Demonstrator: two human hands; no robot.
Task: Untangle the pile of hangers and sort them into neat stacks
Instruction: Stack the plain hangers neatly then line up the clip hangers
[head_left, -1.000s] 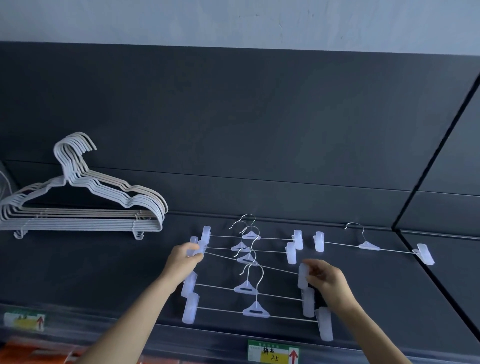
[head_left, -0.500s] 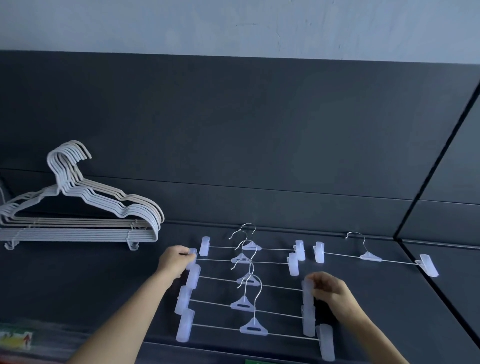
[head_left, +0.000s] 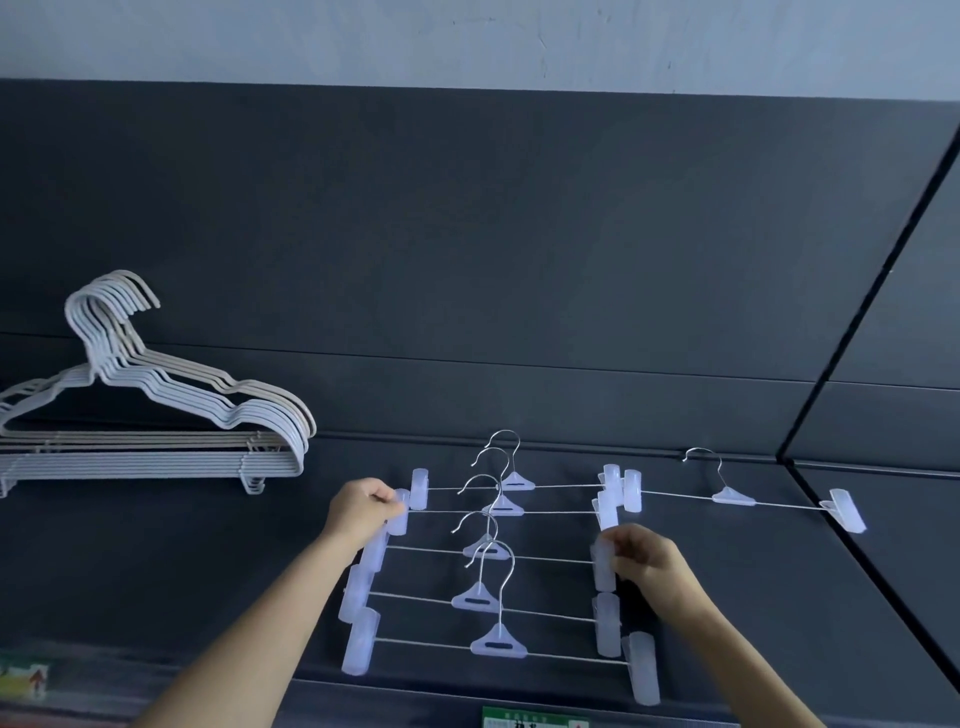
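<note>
Several clip hangers with wire bars and pale translucent clips lie in a staggered row on the dark surface, hooks pointing away. My left hand pinches the left clip of the second hanger from the back. My right hand pinches the right clip of the middle hanger. One more clip hanger lies apart to the right. A neat stack of white and beige wire hangers rests at the left.
The dark shelf surface rises into a back panel, with a seam running diagonally at the right. Price labels sit on the front edge below.
The clip hangers have been drawn into straighter, more parallel lines. My left hand moved slightly up and left, and my right hand stayed at the right-side clips. The view tilted upward.
</note>
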